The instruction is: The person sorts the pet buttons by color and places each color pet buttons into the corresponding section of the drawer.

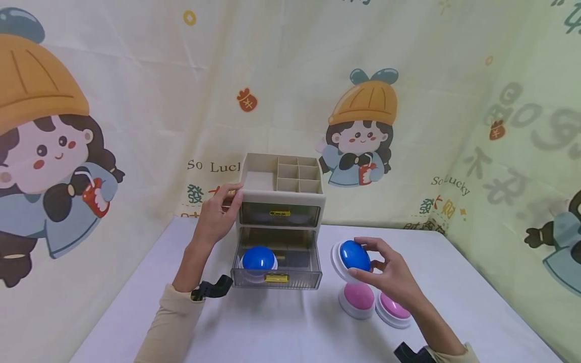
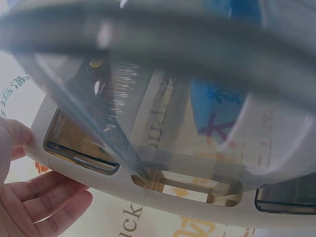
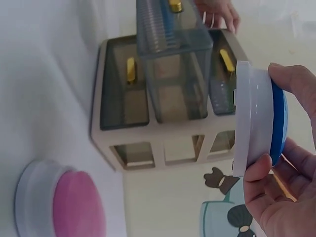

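Your right grip (image 1: 390, 269) pinches a blue button (image 1: 355, 255), held clear of the desk (image 1: 281, 327), right of the box (image 1: 282, 196). Your left grip (image 1: 217, 216), fingers loosely extended, touches the box's left side. A second blue button (image 1: 258, 259) sits in the pulled-out drawer (image 1: 299, 281). Two pink buttons (image 1: 359, 296) rest beneath your right grip.

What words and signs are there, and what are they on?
"So Lucky": right side, cream printed cloth backdrop.
"發大财": just below that.
"So Luc": cloth's left, cut off by beige plastic drawer unit.
"發": below that.
"¥": red printed pouches.
Grey writing, edge lettering: unclear or cut off.
Round blue-topped white buttons: none visible.
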A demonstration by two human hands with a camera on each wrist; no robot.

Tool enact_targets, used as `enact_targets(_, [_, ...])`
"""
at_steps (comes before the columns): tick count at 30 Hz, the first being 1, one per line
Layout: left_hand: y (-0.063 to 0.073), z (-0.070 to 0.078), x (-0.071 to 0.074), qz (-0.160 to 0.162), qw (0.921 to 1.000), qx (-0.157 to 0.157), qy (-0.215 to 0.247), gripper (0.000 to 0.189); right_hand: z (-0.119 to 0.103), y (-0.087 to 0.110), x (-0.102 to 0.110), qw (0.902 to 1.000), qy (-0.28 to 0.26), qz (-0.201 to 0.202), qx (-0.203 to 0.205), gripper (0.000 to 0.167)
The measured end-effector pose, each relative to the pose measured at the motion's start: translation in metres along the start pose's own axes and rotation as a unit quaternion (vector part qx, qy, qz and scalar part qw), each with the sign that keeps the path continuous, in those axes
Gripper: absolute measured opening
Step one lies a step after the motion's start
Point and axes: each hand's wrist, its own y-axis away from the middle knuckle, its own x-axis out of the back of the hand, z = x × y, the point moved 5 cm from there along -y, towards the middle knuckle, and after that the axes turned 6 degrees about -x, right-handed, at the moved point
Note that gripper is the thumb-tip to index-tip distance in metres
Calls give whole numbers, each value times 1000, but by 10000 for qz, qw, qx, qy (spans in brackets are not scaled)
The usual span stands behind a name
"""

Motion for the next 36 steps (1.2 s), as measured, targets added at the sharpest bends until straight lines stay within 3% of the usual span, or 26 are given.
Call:
enact_targets(11, [1,1,1,33,10000,23,-25,40,-32,-5,-11,9994,-293,-41,150,72])
enact_targets(22, [3,3,1,23,10000,43,-74,41,-42,-11,-24,9987,-426,-165,221,72])
enact_targets(36, [1,19,13,-671,9925,-51,-1021,43,-49,-16,-31,9981,-498,-260,251,76])
